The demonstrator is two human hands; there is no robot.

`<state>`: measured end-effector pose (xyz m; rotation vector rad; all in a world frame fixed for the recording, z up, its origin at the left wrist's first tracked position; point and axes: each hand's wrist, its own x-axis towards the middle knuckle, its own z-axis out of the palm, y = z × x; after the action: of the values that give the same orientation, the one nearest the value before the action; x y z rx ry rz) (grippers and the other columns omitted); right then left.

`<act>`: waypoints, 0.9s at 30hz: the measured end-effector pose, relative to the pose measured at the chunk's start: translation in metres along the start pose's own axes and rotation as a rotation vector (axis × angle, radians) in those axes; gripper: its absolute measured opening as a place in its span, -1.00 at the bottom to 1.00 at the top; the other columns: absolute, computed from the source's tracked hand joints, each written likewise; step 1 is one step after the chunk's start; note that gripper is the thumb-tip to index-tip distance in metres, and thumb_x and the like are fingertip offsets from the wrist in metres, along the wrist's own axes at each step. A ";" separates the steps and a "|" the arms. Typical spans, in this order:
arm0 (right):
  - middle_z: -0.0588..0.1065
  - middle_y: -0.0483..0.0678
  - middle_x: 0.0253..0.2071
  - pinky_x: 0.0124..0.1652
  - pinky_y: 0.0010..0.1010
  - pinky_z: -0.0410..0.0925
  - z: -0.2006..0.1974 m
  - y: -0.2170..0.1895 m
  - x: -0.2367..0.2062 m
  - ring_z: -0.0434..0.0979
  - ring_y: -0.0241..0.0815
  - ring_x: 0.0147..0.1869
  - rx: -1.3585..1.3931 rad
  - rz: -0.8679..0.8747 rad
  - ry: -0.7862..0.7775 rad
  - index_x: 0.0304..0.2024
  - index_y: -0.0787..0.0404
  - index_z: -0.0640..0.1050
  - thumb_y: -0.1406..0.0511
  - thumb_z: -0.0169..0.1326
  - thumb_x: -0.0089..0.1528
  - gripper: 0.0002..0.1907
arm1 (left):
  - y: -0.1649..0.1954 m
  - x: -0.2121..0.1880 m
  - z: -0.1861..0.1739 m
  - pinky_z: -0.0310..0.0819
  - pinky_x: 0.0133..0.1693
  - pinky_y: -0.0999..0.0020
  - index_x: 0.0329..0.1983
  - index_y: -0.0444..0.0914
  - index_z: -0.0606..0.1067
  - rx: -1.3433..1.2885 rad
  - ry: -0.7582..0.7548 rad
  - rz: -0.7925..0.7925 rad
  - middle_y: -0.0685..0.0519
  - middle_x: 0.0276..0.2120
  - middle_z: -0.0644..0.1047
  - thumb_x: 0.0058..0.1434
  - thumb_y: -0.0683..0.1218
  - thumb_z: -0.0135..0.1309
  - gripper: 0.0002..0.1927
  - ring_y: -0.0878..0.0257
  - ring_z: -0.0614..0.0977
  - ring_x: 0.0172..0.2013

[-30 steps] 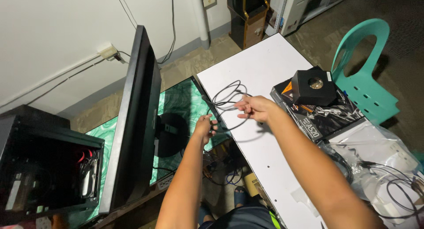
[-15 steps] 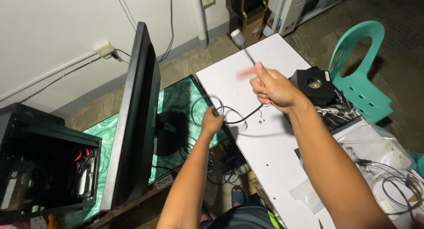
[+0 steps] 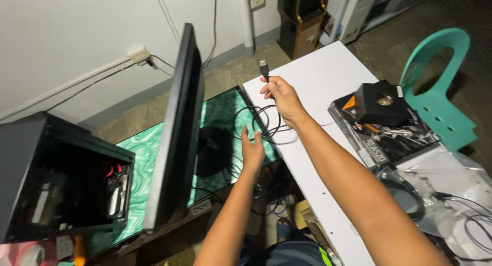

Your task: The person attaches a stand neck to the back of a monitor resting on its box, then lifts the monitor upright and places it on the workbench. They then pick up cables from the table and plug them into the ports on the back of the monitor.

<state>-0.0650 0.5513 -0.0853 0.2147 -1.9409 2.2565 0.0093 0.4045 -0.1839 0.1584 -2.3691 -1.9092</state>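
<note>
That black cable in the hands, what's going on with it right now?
A person holds a black cable over the edge of a white table. The right hand pinches it just below the plug, raised upright. The left hand, fingers spread, sits by the loose loops. A monitor stands left on a green marbled desk.

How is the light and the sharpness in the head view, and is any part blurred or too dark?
Head view: dim indoor light; the right hand and its cable plug are sharp, without motion blur; the white table is the brightest area; the inside of the computer case is too dark to read; edges bend slightly from the wide lens.
</note>
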 end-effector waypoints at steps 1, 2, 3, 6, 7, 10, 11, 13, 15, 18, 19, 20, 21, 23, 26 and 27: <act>0.51 -0.12 -0.19 -0.04 -0.52 0.33 0.006 0.009 0.003 0.38 -0.38 -0.16 0.013 0.025 -0.012 0.16 0.27 0.50 0.25 -0.08 0.44 -0.68 | -0.001 -0.001 -0.006 0.12 0.35 0.14 0.46 -0.35 0.13 0.013 -0.006 0.054 -0.31 0.39 0.27 0.38 0.02 -0.03 -0.34 -0.12 0.30 0.40; 0.51 -0.12 -0.19 -0.06 -0.53 0.33 0.013 0.016 0.006 0.38 -0.38 -0.17 0.055 0.039 -0.010 0.16 0.27 0.49 0.26 -0.07 0.43 -0.68 | 0.002 -0.003 -0.014 0.15 0.34 0.14 0.43 -0.34 0.17 0.025 -0.010 0.082 -0.30 0.36 0.31 0.38 0.00 -0.03 -0.37 -0.12 0.33 0.37; 0.51 -0.12 -0.18 -0.08 -0.53 0.33 0.020 0.021 0.010 0.37 -0.38 -0.18 0.097 0.051 -0.006 0.17 0.27 0.49 0.27 -0.07 0.43 -0.68 | 0.006 -0.004 -0.022 0.17 0.33 0.14 0.41 -0.33 0.21 0.036 -0.016 0.113 -0.29 0.34 0.34 0.38 -0.02 -0.03 -0.41 -0.12 0.36 0.35; 0.49 -0.14 -0.22 -0.16 -0.57 0.30 0.039 0.032 0.019 0.33 -0.40 -0.24 0.164 0.074 0.030 0.18 0.27 0.49 0.29 -0.07 0.44 -0.69 | 0.021 -0.016 -0.043 0.20 0.30 0.11 0.36 -0.32 0.29 0.069 -0.005 0.176 -0.28 0.27 0.39 0.36 -0.05 -0.01 -0.47 -0.14 0.39 0.30; 0.49 -0.15 -0.24 -0.19 -0.59 0.29 0.045 0.035 0.021 0.32 -0.41 -0.26 0.179 0.080 0.047 0.19 0.27 0.49 0.30 -0.07 0.44 -0.69 | 0.026 -0.022 -0.050 0.20 0.29 0.10 0.34 -0.32 0.31 0.081 0.003 0.192 -0.28 0.25 0.40 0.36 -0.06 0.00 -0.48 -0.15 0.40 0.28; 0.36 -0.20 -0.38 -0.33 -0.61 0.22 0.066 0.046 0.027 0.24 -0.44 -0.35 0.170 0.124 0.158 0.24 0.21 0.52 0.25 -0.10 0.49 -0.67 | 0.037 -0.038 -0.073 0.25 0.27 0.09 0.30 -0.32 0.33 0.073 -0.025 0.218 -0.23 0.20 0.45 0.36 -0.08 -0.02 -0.53 -0.13 0.42 0.25; 0.36 -0.19 -0.39 -0.35 -0.59 0.21 0.075 0.052 0.028 0.24 -0.43 -0.37 0.100 0.126 0.196 0.22 0.22 0.52 0.25 -0.09 0.48 -0.68 | 0.038 -0.041 -0.081 0.24 0.26 0.08 0.29 -0.33 0.33 0.092 -0.030 0.244 -0.23 0.20 0.44 0.35 -0.09 -0.02 -0.54 -0.13 0.41 0.24; 0.36 -0.18 -0.42 -0.40 -0.54 0.19 0.091 0.066 0.029 0.25 -0.40 -0.39 -0.044 0.134 0.266 0.17 0.23 0.51 0.25 -0.08 0.46 -0.70 | 0.040 -0.046 -0.093 0.24 0.26 0.06 0.26 -0.34 0.33 0.128 -0.037 0.291 -0.22 0.19 0.44 0.34 -0.12 -0.03 -0.56 -0.14 0.40 0.23; 0.47 -0.12 -0.38 -0.35 -0.53 0.28 0.099 0.078 0.029 0.36 -0.35 -0.36 -0.132 0.120 0.189 0.16 0.16 0.49 0.26 -0.08 0.43 -0.72 | 0.040 -0.049 -0.101 0.22 0.26 0.06 0.26 -0.34 0.34 0.149 -0.022 0.289 -0.20 0.21 0.44 0.33 -0.14 -0.03 -0.56 -0.13 0.40 0.24; 0.58 -0.03 -0.18 -0.16 -0.42 0.36 0.108 0.093 0.034 0.52 -0.22 -0.15 -0.453 -0.026 0.156 0.07 0.13 0.55 0.29 0.03 0.35 -0.75 | 0.036 -0.048 -0.108 0.23 0.25 0.07 0.24 -0.35 0.35 0.180 0.012 0.301 -0.19 0.21 0.43 0.32 -0.16 -0.04 -0.57 -0.13 0.39 0.23; 0.61 0.00 -0.10 -0.09 -0.37 0.38 0.109 0.096 0.036 0.58 -0.17 -0.05 -0.592 -0.097 0.158 0.02 0.13 0.58 0.31 0.09 0.32 -0.77 | 0.034 -0.047 -0.109 0.24 0.25 0.07 0.24 -0.35 0.35 0.189 0.025 0.306 -0.19 0.21 0.43 0.32 -0.16 -0.05 -0.58 -0.13 0.39 0.22; 0.62 -0.01 -0.09 -0.02 -0.28 0.32 0.110 0.098 0.037 0.58 -0.13 -0.01 -0.706 0.016 0.126 0.00 0.08 0.59 0.29 0.08 0.31 -0.78 | 0.032 -0.046 -0.110 0.23 0.26 0.06 0.23 -0.35 0.36 0.217 0.045 0.323 -0.19 0.20 0.43 0.32 -0.17 -0.06 -0.59 -0.13 0.40 0.23; 0.63 -0.02 -0.09 0.05 -0.19 0.26 0.113 0.099 0.040 0.58 -0.08 0.02 -0.820 0.127 0.093 -0.02 0.03 0.61 0.28 0.07 0.31 -0.79 | 0.030 -0.044 -0.109 0.22 0.27 0.06 0.22 -0.35 0.37 0.244 0.066 0.342 -0.19 0.20 0.44 0.32 -0.18 -0.07 -0.61 -0.13 0.40 0.23; 0.64 -0.05 -0.09 0.15 -0.12 0.20 0.116 0.101 0.043 0.59 -0.05 0.06 -0.976 0.277 0.020 -0.03 -0.05 0.61 0.27 0.06 0.28 -0.77 | 0.026 -0.039 -0.106 0.22 0.27 0.05 0.19 -0.35 0.39 0.280 0.102 0.345 -0.19 0.18 0.45 0.32 -0.19 -0.07 -0.63 -0.13 0.42 0.22; 0.63 -0.04 -0.09 0.19 -0.10 0.20 0.119 0.108 0.046 0.59 -0.02 0.09 -1.059 0.324 -0.087 0.03 -0.10 0.59 0.26 0.04 0.25 -0.70 | 0.023 -0.034 -0.098 0.26 0.23 0.07 0.17 -0.33 0.41 0.325 0.131 0.273 -0.18 0.14 0.46 0.32 -0.19 -0.08 -0.65 -0.13 0.44 0.19; 0.61 0.01 -0.08 0.19 -0.04 0.18 0.118 0.112 0.049 0.57 0.02 0.09 -1.068 0.291 -0.111 0.08 -0.11 0.57 0.25 0.03 0.26 -0.67 | 0.023 -0.032 -0.095 0.28 0.21 0.08 0.17 -0.32 0.42 0.342 0.128 0.238 -0.18 0.12 0.47 0.33 -0.19 -0.08 -0.65 -0.13 0.44 0.17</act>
<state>-0.1358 0.4191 -0.1653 -0.0921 -3.0422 1.0244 0.0539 0.3220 -0.1411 0.0189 -2.4779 -1.3432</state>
